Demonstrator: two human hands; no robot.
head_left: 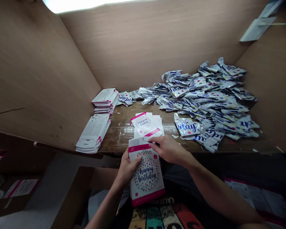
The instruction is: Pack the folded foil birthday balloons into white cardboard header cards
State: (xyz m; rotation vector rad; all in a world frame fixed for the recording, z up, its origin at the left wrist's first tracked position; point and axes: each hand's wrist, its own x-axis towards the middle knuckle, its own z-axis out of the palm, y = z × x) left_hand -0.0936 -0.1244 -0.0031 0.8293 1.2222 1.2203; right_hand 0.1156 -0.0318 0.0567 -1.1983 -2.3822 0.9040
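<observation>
A flat white and pink cardboard packet [146,175], printed "prima" and "happy birthday", is held upright close to my body. My left hand [128,170] grips its left side, with the thumb across the front. At the packet's top edge, the fingers of my right hand [168,148] are pinched on the top flap. Just behind it, several similar packets [144,124] lie overlapping on the wooden table [120,127]. Whether anything is inside the held packet is hidden.
A large heap of folded foil balloons [205,98] covers the table's right and back. Two stacks of flat packets, a near stack [92,132] and a far stack [106,97], stand at left. Wooden panels [157,44] enclose the table. An open cardboard box [73,197] is below left.
</observation>
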